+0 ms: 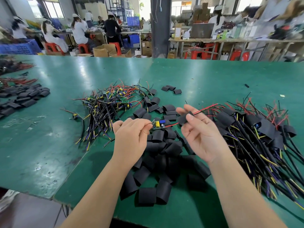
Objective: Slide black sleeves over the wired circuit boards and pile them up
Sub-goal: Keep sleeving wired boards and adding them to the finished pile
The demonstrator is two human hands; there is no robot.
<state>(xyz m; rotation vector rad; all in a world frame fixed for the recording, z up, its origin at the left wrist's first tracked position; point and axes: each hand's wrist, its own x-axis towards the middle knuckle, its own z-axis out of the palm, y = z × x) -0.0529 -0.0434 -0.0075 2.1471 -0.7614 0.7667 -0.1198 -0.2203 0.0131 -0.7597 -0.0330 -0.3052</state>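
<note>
My left hand (pixel 131 134) pinches the near end of a small circuit board (pixel 158 124) with a yellow capacitor and a blue part, held above the table. Its red and black wires (pixel 205 108) run right through a black sleeve (pixel 185 118), which my right hand (pixel 197 130) pinches between thumb and fingers. The sleeve sits on the wires, just right of the board, not over it. Loose black sleeves (pixel 158 162) lie heaped under my hands. Bare wired boards (pixel 110 104) are piled to the left, sleeved ones (pixel 256 129) to the right.
The green table (pixel 57 145) has a seam and a front edge near my left forearm. Further sleeves and wires (pixel 21 96) lie at the far left. Three sleeves (pixel 171 89) lie apart behind the piles. People work at benches in the background.
</note>
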